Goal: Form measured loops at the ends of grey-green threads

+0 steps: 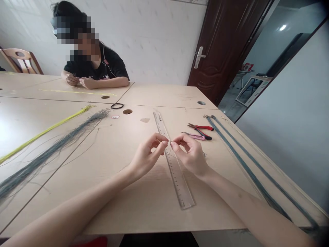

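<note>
Over the middle of a clear ruler [180, 178], my left hand [149, 152] and my right hand [191, 152] meet almost fingertip to fingertip. Both are closed in a pinch. Between them runs a thin dark thread [170, 148], which loops a little below the fingertips. Its ends and any knot are too small to make out. The ruler lies lengthwise on the table, pointing away from me. Just right of my right hand lie red-and-black pliers [203, 129] and a pink-handled cutter [196, 136].
Grey-blue threads [56, 147] and a yellow bundle [48, 129] stretch along the left. More blue-grey bundles [239, 161] lie at the right edge. A black ring [117, 106] sits near a table hole [127, 112]. Across the table [159, 96] sits another person [95, 65].
</note>
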The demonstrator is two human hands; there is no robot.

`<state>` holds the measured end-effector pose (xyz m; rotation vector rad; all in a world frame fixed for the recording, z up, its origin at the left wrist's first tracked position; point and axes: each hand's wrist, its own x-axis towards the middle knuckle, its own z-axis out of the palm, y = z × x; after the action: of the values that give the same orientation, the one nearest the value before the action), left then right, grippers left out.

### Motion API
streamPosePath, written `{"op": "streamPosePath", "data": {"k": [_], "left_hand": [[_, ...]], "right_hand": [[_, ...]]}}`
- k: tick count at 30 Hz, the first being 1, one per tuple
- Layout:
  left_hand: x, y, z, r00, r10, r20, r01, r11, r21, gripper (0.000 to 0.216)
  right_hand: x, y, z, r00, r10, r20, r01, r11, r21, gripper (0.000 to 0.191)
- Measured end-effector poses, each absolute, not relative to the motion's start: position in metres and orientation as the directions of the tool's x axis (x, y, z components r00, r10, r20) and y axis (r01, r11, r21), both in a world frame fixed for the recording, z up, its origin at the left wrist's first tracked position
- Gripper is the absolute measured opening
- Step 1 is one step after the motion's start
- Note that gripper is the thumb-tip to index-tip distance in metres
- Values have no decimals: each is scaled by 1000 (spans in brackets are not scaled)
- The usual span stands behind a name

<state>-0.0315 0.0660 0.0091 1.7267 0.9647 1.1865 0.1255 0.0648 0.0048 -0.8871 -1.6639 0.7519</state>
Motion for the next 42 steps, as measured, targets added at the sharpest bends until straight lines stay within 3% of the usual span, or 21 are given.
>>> {"op": "streamPosePath", "data": {"k": [11,21,28,36,42], "left_hand": [[-32,66,10,270,911,313,112,-352,929,18],[-33,66,17,346,913,215,120,-270,955,24],[-33,67,19,335,921,200,176,-270,947,22],[-35,67,19,383,906,182,231,-285,930,19],[-36,70,18,404,891,208,289,-341,895,17]], "right_hand": [[125,63,8,-212,866,453,190,492,-850,8],[131,70,13,-341,881,330,177,404,-897,19],[129,69,10,-348,873,343,215,430,-877,17],[129,69,10,-354,837,417,286,521,-804,15],[129,65,10,-367,768,525,422,640,-642,13]]}}
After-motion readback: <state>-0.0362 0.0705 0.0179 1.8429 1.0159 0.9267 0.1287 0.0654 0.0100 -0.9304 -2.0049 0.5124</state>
